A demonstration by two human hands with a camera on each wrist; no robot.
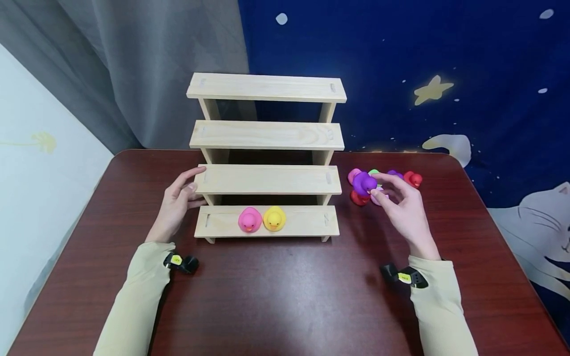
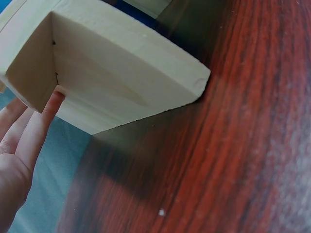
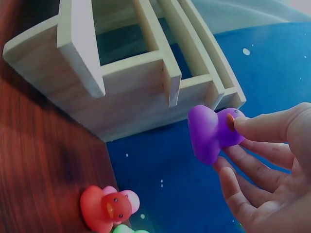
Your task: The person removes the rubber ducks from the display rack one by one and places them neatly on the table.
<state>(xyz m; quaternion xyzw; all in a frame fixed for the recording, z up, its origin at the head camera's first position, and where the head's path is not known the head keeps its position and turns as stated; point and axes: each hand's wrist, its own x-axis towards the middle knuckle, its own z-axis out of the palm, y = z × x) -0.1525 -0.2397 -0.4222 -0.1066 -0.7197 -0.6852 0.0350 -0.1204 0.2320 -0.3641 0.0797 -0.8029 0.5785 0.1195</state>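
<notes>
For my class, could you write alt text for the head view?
A person's right hand pinches a purple toy duck near other toy ducks on a red-brown table. The left hand touches a stepped wooden stand, whose lowest tier holds a pink duck and a yellow duck.

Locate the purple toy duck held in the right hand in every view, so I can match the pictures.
Head: the purple toy duck is right of centre, about mid-height, pinched in the right hand.
Left wrist: not in it.
Right wrist: the purple toy duck is right of centre, near mid-height.
Shared landmark: the pale wooden stepped shelf, visible in all three views.
</notes>
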